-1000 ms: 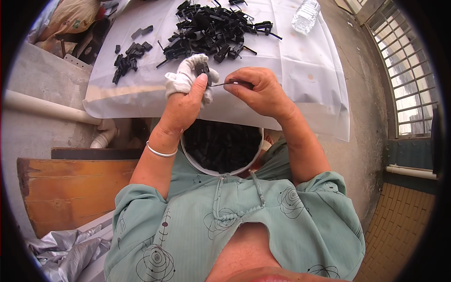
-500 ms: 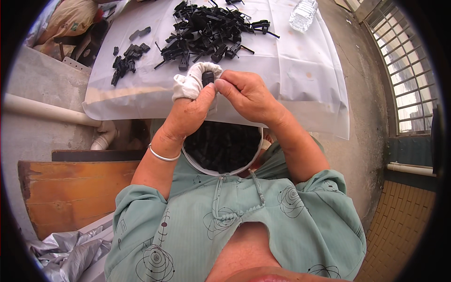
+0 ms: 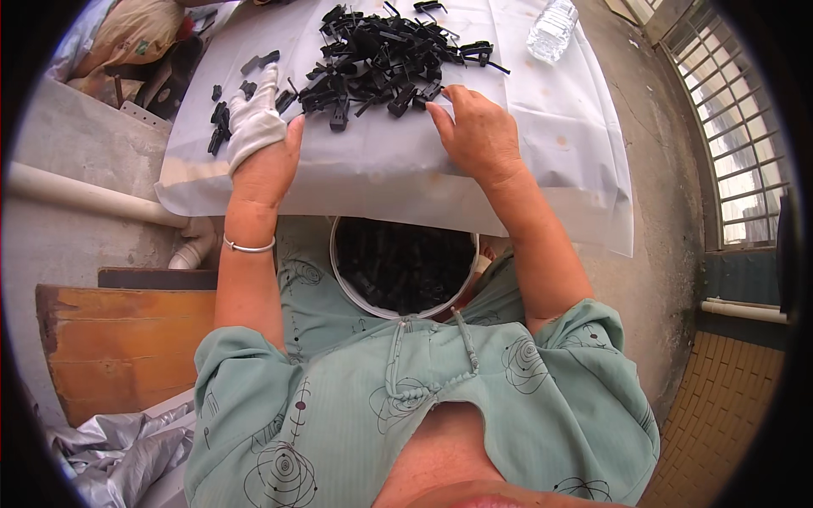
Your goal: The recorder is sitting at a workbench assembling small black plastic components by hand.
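Observation:
My left hand (image 3: 261, 148) reaches over the left part of the table, its fingers covered by a white cloth glove (image 3: 257, 127) and its thumb bare. The fingers are stretched out and spread among small black plastic pieces (image 3: 219, 127); no held piece shows. At the lower right edge of a big heap of black plastic parts with thin stems (image 3: 381, 59) is my bare right hand (image 3: 481, 131). Its thumb and forefinger are apart, close to one black part (image 3: 428, 93); whether they touch it I cannot tell.
A white plastic sheet (image 3: 381, 182) covers the table. Below its near edge, between my legs, stands a white-rimmed bucket (image 3: 345, 284) of black pieces. A clear plastic bottle (image 3: 552, 32) lies at the far right. Left are a pipe (image 3: 93, 201) and a wooden board (image 3: 127, 347).
My hands have parted from above the near table edge: the left went left to the small pieces, the right to the heap's edge. The black piece between them is out of my fingers.

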Demonstrator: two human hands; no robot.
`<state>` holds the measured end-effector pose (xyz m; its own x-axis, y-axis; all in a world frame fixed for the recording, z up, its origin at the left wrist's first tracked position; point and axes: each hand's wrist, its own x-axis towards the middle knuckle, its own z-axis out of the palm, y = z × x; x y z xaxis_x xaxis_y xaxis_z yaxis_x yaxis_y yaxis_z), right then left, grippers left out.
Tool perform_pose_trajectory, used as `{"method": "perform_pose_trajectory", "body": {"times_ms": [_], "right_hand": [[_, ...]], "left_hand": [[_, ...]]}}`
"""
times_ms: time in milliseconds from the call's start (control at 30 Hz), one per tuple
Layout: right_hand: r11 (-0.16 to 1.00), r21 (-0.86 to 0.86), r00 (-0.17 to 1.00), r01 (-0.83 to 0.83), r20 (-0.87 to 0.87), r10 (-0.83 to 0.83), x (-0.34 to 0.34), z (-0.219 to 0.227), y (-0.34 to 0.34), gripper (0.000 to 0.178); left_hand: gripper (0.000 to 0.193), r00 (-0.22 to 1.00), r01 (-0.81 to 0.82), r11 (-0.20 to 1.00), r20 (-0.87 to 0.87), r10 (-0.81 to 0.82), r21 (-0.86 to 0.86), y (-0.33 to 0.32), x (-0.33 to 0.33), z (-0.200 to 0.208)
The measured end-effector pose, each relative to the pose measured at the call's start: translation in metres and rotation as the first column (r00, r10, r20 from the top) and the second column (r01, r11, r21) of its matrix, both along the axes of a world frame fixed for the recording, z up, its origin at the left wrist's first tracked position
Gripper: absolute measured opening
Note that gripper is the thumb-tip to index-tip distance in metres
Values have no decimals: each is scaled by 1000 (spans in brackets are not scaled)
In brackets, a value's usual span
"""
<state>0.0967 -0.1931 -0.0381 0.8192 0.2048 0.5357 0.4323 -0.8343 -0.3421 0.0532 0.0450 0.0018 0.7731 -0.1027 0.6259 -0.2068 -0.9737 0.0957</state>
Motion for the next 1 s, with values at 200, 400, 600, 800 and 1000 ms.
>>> {"method": "perform_pose_trajectory", "body": {"times_ms": [200, 400, 600, 800, 1000], "right_hand": [[999, 27, 1000, -20, -22, 21, 10, -8, 0, 20], [758, 633, 807, -157, -360, 468, -28, 16, 4, 21], [726, 412, 785, -551, -39, 618, -44, 26, 5, 28], [699, 665, 860, -265, -165, 483, -41, 18, 12, 28], [675, 629, 714, -385, -261, 650, -39, 19, 3, 29]], "left_hand": [[38, 955, 266, 911, -41, -293, -316, -35, -14, -34], [28, 884, 371, 561, 96, -458, -740, -71, -21, -37], [26, 809, 215, 254, 26, -588, -943, -77, -27, -25], [25, 599, -81, 84, -116, -792, -993, -73, -40, -6], [22, 763, -3, 292, -191, -617, -956, -79, -42, -5]]}}
